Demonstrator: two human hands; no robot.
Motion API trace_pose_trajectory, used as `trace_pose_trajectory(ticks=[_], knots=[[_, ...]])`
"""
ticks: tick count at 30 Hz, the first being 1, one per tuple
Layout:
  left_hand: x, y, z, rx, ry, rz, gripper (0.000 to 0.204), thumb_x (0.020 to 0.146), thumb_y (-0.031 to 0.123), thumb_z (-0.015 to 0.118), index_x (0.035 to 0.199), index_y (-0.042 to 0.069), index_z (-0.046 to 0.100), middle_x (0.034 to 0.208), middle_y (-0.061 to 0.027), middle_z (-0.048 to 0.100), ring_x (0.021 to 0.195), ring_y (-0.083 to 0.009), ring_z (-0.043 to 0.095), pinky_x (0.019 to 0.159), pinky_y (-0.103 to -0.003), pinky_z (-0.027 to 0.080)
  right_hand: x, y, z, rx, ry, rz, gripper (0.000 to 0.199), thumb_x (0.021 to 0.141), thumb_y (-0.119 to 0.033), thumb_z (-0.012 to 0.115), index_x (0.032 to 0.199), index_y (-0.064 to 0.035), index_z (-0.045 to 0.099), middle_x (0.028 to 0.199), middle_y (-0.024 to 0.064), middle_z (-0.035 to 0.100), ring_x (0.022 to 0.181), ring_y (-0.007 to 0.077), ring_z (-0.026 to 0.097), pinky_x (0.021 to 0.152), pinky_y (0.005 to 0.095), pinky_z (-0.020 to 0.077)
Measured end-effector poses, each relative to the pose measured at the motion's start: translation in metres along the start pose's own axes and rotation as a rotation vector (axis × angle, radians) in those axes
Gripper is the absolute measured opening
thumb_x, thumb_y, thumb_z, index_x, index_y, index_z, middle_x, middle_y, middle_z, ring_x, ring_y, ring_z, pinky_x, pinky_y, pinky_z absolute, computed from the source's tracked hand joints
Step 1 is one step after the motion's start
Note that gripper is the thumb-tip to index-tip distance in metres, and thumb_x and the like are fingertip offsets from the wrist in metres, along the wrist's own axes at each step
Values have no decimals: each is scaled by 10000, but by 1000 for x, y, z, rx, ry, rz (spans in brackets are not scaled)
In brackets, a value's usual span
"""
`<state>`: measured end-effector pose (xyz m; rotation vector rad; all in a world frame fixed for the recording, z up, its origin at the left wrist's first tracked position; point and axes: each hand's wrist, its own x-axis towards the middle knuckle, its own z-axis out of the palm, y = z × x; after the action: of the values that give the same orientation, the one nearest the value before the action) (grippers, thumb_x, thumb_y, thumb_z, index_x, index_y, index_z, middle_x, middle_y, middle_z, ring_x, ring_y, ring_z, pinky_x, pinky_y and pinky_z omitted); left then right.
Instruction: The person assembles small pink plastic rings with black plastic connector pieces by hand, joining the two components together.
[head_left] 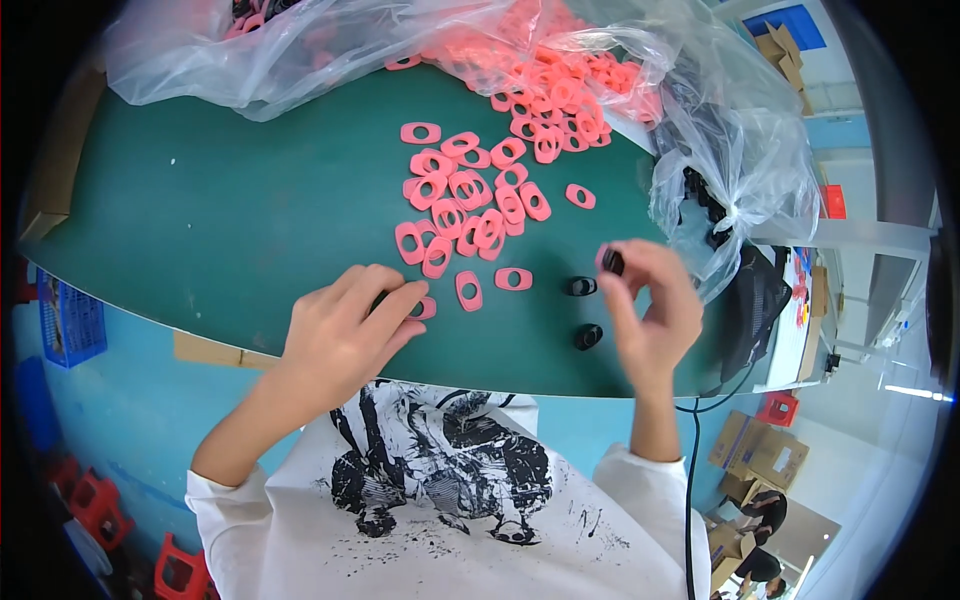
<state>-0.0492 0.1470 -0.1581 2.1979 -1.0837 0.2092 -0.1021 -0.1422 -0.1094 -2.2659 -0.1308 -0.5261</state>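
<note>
My right hand is closed in a pinch on a small black plastic part, held just above the table. Below and beside it lie two more black parts, one near my fingers and another closer to the table's edge. Over the near edge, my left hand curls its fingers and thumb around a flat pink oval ring piece, partly hidden by the fingers. Loose pink ring pieces, among them one and another, lie to the right of my left hand.
A scattered group of pink ring pieces spreads over the green table, with a larger heap spilling from a clear plastic bag. A knotted clear bag with black contents stands at the right. A cardboard box borders the left.
</note>
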Motion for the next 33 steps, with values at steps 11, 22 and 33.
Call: trace_pose_trajectory(ticks=[11,22,33], knots=[[13,47,-6,-1152,53,-462,329,938,-92,502,1259,-47,563,1019,-135,678,822,-156,672,732,-275,569,-48,-51,48,142,-14,-53,530,688,-155,897,1131,-27,636,1120,169,640,943,262,638,688,316,540],[101,-44,-88,-723,235,-344,196,972,61,567,1150,-12,609,982,-78,656,761,-115,632,702,-247,513,-79,-10,-10,-227,-46,210,428,674,-16,819,1081,-22,686,999,117,619,836,218,605,656,302,485],[159,-141,-133,-137,341,-279,235,937,178,666,1124,39,694,821,-9,663,621,-59,540,546,-215,419,-66,-2,4,-155,-155,141,370,684,-45,835,1019,-10,682,878,87,609,734,214,596,623,311,494]])
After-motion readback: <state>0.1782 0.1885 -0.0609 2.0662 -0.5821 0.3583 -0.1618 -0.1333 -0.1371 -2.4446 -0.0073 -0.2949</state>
